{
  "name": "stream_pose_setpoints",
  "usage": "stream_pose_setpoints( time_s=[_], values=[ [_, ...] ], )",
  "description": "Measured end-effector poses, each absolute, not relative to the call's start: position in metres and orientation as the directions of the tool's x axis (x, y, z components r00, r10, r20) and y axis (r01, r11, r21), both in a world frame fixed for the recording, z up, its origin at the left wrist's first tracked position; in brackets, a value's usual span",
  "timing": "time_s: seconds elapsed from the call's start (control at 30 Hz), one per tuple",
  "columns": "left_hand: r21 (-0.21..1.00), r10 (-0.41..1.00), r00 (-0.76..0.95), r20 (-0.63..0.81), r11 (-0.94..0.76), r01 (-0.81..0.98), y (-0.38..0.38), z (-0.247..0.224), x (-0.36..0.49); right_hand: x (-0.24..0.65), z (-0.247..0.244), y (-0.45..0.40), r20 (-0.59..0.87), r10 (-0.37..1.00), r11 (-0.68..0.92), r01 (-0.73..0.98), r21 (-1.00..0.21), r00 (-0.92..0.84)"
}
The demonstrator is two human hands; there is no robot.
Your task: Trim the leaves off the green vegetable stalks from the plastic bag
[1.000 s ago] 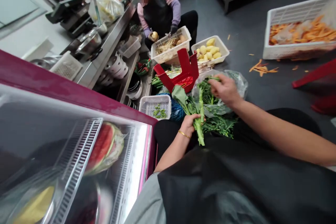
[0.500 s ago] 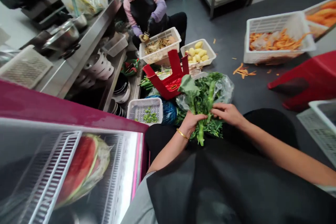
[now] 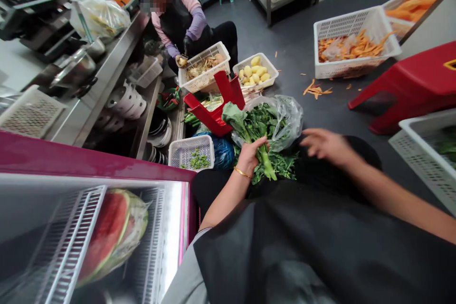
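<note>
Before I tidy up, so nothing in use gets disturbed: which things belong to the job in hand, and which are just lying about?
Job in hand:
thick-stemmed leafy greens, in the left grip
clear plastic bag, near the open right grip
perhaps the white perforated basket with green pieces

Apparently lying about:
red plastic stool at right
scattered orange peelings
cut red watermelon

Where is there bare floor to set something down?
Bare floor shows between the plastic bag and the red stool at right, short of the orange scraps, beyond the right hand. Around the left hand it's crowded: held greens, the bag, blue plastic.
</note>
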State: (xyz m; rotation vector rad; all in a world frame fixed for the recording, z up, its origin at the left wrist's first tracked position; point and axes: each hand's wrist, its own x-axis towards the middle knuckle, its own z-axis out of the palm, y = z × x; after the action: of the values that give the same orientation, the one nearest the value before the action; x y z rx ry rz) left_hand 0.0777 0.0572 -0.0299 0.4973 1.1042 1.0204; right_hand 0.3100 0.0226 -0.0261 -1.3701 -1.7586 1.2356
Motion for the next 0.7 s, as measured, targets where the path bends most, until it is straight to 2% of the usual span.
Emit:
stream_pose_setpoints(
  time_s=[0.07, 0.13, 0.2, 0.27, 0.33, 0.4, 0.47, 0.57, 0.63, 0.7],
  values=[
    [0.805, 0.899, 0.034, -0.436, 0.407, -0.432, 0.051, -0.028, 0.074, 0.238, -0.035, 0.027, -0.144, 0.939, 0.041, 0.517, -0.855, -0.313],
    [0.839, 0.934, -0.017, -0.356, 0.311, -0.447, 0.043, -0.027, 0.062, 0.196, -0.043, 0.029, -0.182, 0.904, 0.050, 0.518, -0.854, -0.387],
    [0.845, 0.949, -0.020, -0.315, 0.271, -0.461, 0.033, -0.026, 0.044, 0.184, -0.045, 0.028, -0.207, 0.840, 0.018, 0.408, -0.913, -0.501],
    [0.839, 0.945, 0.064, -0.321, 0.315, -0.444, 0.022, -0.025, 0.024, 0.194, -0.042, 0.026, -0.207, 0.778, -0.053, 0.266, -0.963, -0.594],
    [0.835, 0.916, 0.200, -0.348, 0.399, -0.378, 0.010, -0.027, 0.005, 0.211, -0.034, 0.023, -0.193, 0.769, -0.112, 0.168, -0.979, -0.610],
    [0.833, 0.880, 0.279, -0.383, 0.460, -0.308, 0.000, -0.033, -0.010, 0.228, -0.025, 0.022, -0.207, 0.812, -0.167, 0.123, -0.978, -0.546],
    [0.826, 0.886, 0.194, -0.420, 0.462, -0.323, -0.004, -0.040, -0.022, 0.238, -0.021, 0.022, -0.247, 0.855, -0.223, 0.106, -0.969, -0.457],
    [0.768, 0.878, -0.053, -0.476, 0.386, -0.512, -0.002, -0.047, -0.031, 0.234, -0.022, 0.027, -0.289, 0.889, -0.292, 0.048, -0.955, -0.356],
    [0.734, 0.865, -0.122, -0.487, 0.329, -0.594, 0.000, -0.044, -0.030, 0.220, -0.025, 0.033, -0.293, 0.905, -0.306, 0.007, -0.952, -0.308],
    [0.785, 0.887, -0.157, -0.435, 0.288, -0.548, -0.002, -0.036, -0.020, 0.202, -0.028, 0.039, -0.301, 0.911, -0.312, 0.007, -0.950, -0.283]
  ],
)
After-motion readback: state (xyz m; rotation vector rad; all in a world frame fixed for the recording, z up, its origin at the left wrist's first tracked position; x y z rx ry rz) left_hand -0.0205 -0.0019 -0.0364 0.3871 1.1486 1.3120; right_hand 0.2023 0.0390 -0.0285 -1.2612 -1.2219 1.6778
